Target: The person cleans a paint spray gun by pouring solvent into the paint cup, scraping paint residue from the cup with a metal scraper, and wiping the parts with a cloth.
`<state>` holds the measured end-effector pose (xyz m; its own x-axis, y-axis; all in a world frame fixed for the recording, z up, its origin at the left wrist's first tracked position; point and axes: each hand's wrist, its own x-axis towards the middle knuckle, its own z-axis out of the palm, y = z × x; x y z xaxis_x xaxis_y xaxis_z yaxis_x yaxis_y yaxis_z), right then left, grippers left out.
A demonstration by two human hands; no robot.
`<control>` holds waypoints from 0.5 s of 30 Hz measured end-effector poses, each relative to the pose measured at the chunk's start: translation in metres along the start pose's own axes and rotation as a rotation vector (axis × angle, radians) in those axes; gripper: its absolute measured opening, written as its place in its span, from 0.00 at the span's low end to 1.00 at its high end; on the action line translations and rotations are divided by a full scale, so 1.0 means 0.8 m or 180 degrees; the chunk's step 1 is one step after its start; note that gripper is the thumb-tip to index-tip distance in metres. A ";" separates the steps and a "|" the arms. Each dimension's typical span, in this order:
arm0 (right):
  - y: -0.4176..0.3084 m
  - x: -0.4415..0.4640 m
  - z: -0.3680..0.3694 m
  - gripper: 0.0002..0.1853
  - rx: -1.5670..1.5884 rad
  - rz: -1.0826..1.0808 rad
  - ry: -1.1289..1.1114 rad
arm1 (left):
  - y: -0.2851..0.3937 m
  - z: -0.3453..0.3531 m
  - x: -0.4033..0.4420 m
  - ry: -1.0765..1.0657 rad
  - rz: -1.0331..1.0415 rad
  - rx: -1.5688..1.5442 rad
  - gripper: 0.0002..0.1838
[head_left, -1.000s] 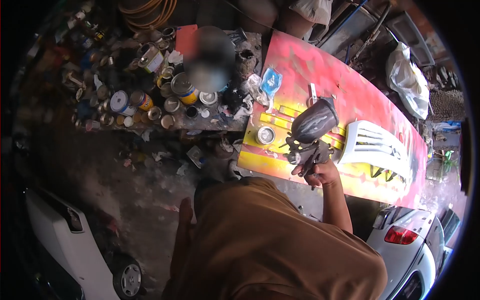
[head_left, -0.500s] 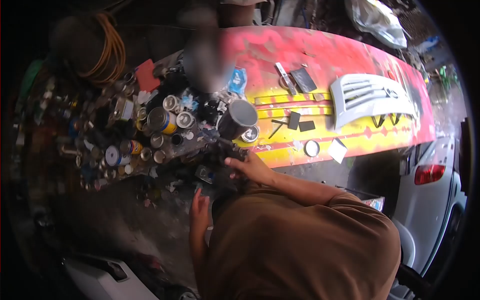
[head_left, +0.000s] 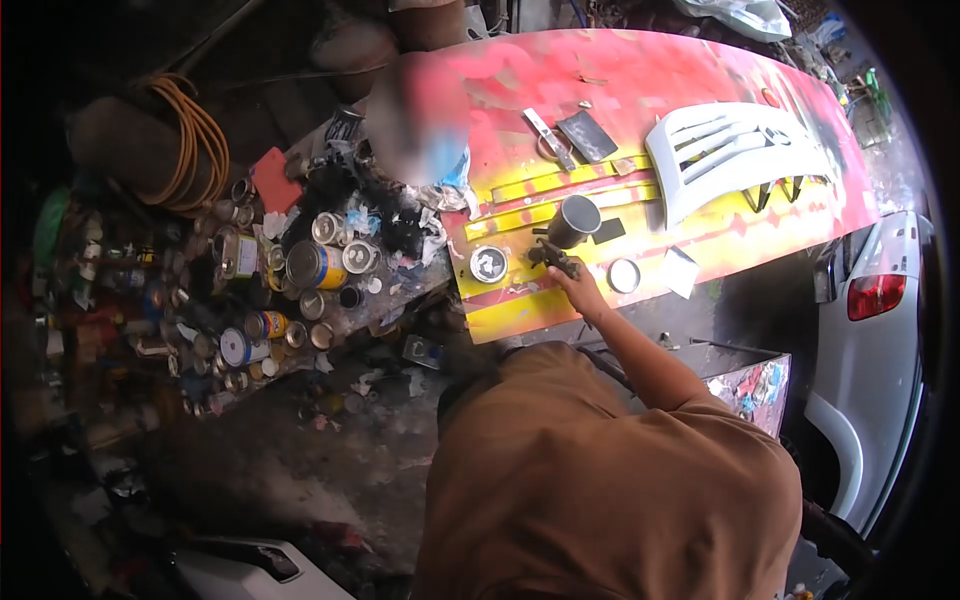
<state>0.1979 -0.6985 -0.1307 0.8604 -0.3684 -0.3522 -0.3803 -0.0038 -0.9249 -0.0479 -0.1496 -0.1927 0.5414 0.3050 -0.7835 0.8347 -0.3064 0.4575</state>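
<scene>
My right hand (head_left: 579, 290) is closed around a dark spray gun (head_left: 553, 259) with a grey paint cup (head_left: 575, 221) on top. The gun is held over the yellow part of a red and yellow panel (head_left: 520, 312); whether it touches the surface I cannot tell. To its left sits an open tin (head_left: 488, 264) with pale residue inside. On its other side lie a round lid (head_left: 624, 275), a white square sheet (head_left: 680, 271) and a dark flat pad (head_left: 608, 231), which the cup partly overlaps. My left hand is out of sight.
A white car grille (head_left: 735, 160) lies on the panel's right part. Paint cans (head_left: 307, 264) and rags crowd the bench at left. An orange hose (head_left: 190, 150) hangs behind. A silver car (head_left: 868, 390) stands to the right, and a white car part (head_left: 262, 570) lies low at left.
My right hand has moved forward and right with the spray gun, from near my body to over the panel. My left hand has dropped out of view.
</scene>
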 end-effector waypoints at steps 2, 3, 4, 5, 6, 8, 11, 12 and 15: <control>0.006 0.010 0.013 0.19 0.0692 0.0076 -0.0256 | -0.003 -0.002 -0.001 0.0004 -0.0028 -0.0002 0.26; -0.001 0.012 0.018 0.16 0.0859 0.0084 -0.0169 | -0.005 -0.003 -0.002 0.0017 -0.0044 -0.0022 0.26; -0.008 0.012 0.014 0.16 0.0790 0.0105 -0.0212 | -0.008 -0.003 -0.003 0.0027 -0.0065 -0.0033 0.26; -0.016 0.012 0.007 0.15 0.0721 0.0129 -0.0261 | -0.011 -0.004 -0.005 0.0031 -0.0084 -0.0045 0.26; -0.024 0.012 0.006 0.15 0.0652 0.0152 -0.0315 | -0.012 -0.005 -0.006 0.0045 -0.0105 -0.0051 0.26; -0.024 0.010 -0.001 0.17 -0.0067 -0.0070 -0.0251 | -0.015 -0.005 -0.009 0.0059 -0.0133 -0.0070 0.26; -0.067 -0.011 -0.016 0.19 -0.1825 0.0470 -0.0433 | -0.019 -0.004 -0.012 0.0096 -0.0177 -0.0139 0.26; -0.093 -0.025 -0.020 0.20 -0.2522 0.0793 -0.0533 | -0.020 -0.003 -0.015 0.0102 -0.0188 -0.0150 0.26; -0.136 -0.033 -0.021 0.19 -0.2933 0.0429 -0.1380 | -0.024 0.001 -0.019 0.0161 -0.0242 -0.0247 0.25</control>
<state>0.2109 -0.7042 -0.0188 0.7704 -0.0518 -0.6355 -0.4383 -0.7669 -0.4688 -0.0725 -0.1488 -0.1898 0.4788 0.3704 -0.7959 0.8779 -0.2105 0.4302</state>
